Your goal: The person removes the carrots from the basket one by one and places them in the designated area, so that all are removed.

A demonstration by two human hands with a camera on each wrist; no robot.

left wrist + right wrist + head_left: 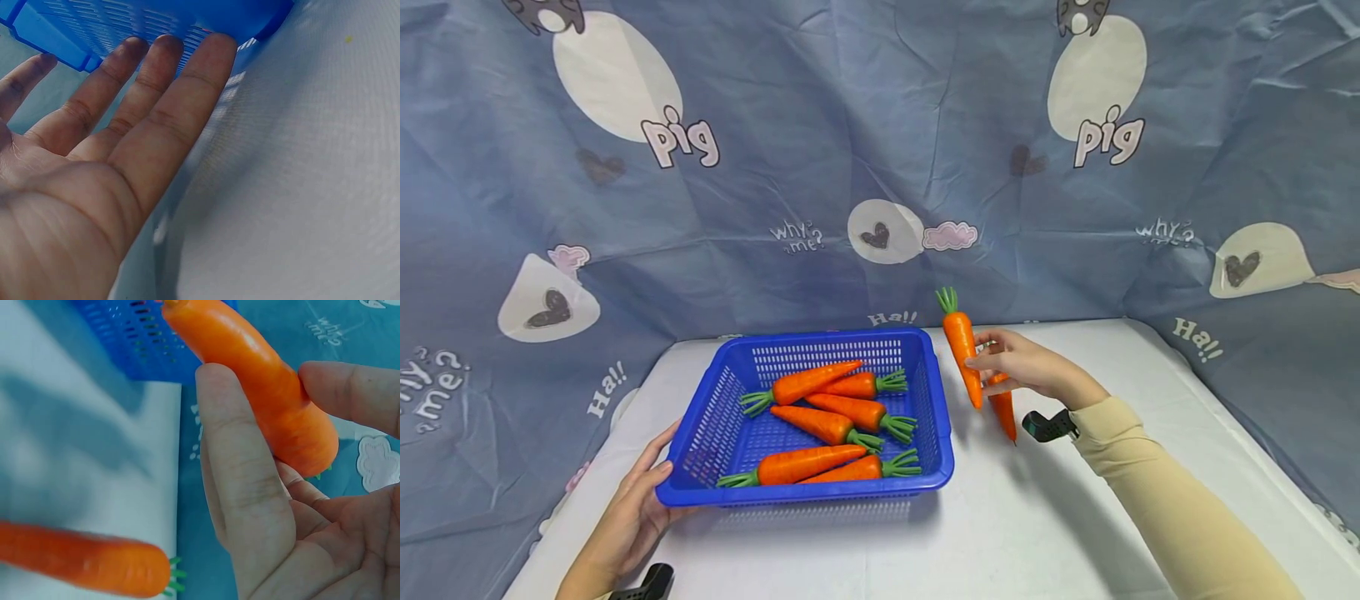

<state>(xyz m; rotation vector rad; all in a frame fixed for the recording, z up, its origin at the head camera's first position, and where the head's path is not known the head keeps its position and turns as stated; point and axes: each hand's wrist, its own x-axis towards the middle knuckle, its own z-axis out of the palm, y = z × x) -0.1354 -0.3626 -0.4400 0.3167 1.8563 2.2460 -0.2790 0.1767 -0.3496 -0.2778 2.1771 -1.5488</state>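
Observation:
My right hand (1026, 364) pinches an orange carrot (961, 340) between thumb and fingers, its green top pointing up, just right of the basket. In the right wrist view the held carrot (269, 387) slants across the fingers. Below that hand a second carrot (1004, 414) lies on the table, partly hidden by the hand. At the blue plastic basket's (805, 497) near left corner rests my left hand (632, 508), its thumb by the rim. The left wrist view shows its fingers (162, 119) nearly straight against the basket wall. Several carrots (808, 464) lie inside the basket.
A white cloth (1000, 533) covers the table. Behind it and at both sides hangs a blue printed curtain (880, 150). Each wrist wears a black strap device, such as the one on the right wrist (1049, 426).

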